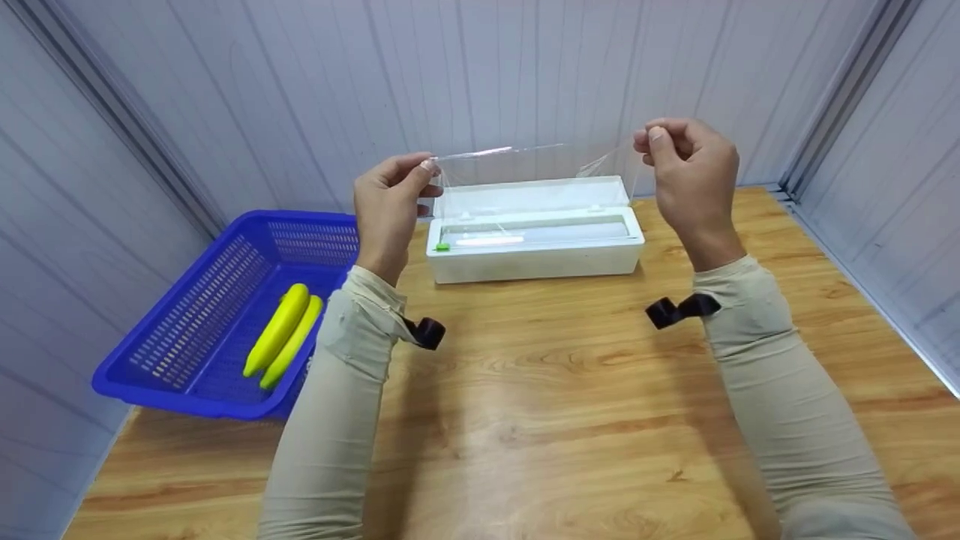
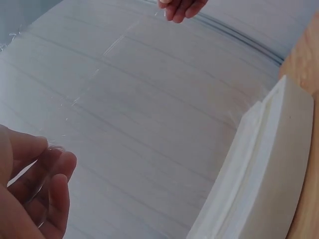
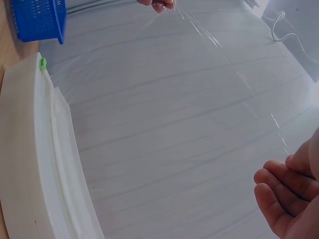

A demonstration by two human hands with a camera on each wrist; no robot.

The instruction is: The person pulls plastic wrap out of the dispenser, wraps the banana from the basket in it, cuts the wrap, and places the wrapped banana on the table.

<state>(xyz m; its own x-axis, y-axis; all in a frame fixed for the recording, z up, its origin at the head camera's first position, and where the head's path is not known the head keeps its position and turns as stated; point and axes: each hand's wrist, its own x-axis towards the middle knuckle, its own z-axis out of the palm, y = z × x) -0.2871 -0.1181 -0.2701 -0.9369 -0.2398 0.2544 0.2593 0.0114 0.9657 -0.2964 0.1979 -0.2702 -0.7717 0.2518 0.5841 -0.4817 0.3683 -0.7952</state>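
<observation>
Between my two raised hands stretches a clear sheet of cling film (image 1: pixel 510 166), its top edge catching the light. My left hand (image 1: pixel 394 202) pinches one upper corner between thumb and fingers. At the other corner my right hand (image 1: pixel 694 169) pinches the film, held a little higher. Below and behind the sheet stands a white cling film box (image 1: pixel 536 262) with its lid (image 1: pixel 532 195) raised. The film runs down toward the box's opening, where a green slider (image 1: pixel 442 247) sits at the left end of the front rim.
To the left, a blue plastic basket (image 1: pixel 232 409) holds two yellow bananas (image 1: pixel 279 330). A wooden table (image 1: pixel 525 420) carries basket and box. Ribbed pale walls (image 1: pixel 465 82) stand close behind the box and on both sides. Black straps (image 1: pixel 426 332) hang from the wrists.
</observation>
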